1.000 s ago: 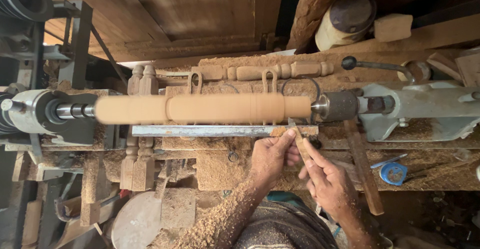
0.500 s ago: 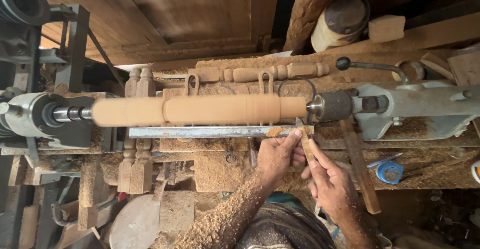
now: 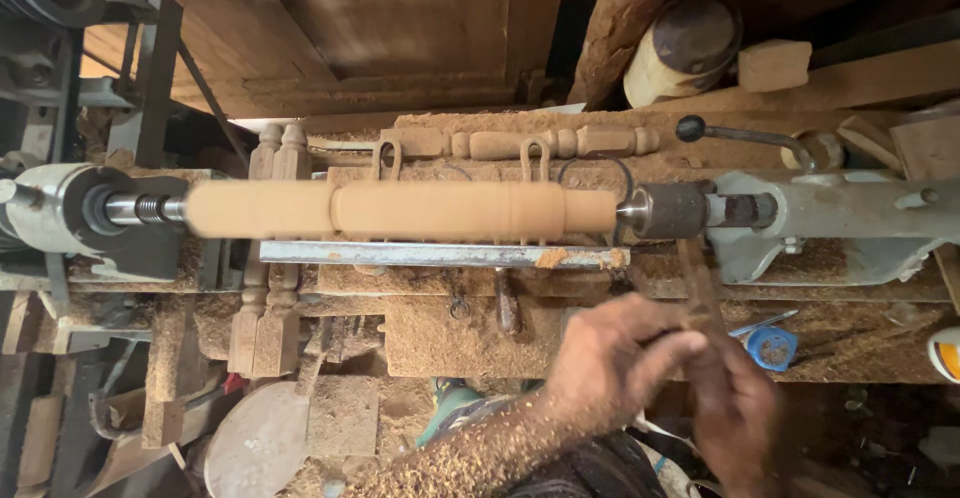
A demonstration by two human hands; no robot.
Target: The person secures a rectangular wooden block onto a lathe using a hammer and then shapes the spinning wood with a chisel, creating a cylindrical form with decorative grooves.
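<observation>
1. Both hands sit low right, in front of the lathe. Left hand is curled with fingers pinched around a thin stick-like tool; right hand is blurred and closed just below it, apparently on the same tool, though its grip cannot be told for certain. Forearm is dusted with sawdust.
2. Tool is slim and wooden-looking, long axis roughly upright in view, pointing away from the hands toward the lathe. Tip blurred.
3. Key relation: wooden workpiece lies beyond and up-left of the hands, long axis horizontal, square to the tool. Left hand is nearer to it; its right end is the closest part.
4. Between hands and workpiece: one metal tool rest, a flat bar parallel to the workpiece, rust patch at its right end. Desk under it is thick with sawdust.
5. Workpiece is held between headstock on the left and tailstock on the right. One plain cylinder, faint grooves, edges soft as if spinning.
6. Behind it: one finished turned spindle lying parallel. Farther back: one round can, one wood block.
7. Right of the hands: one small blue round item.
</observation>
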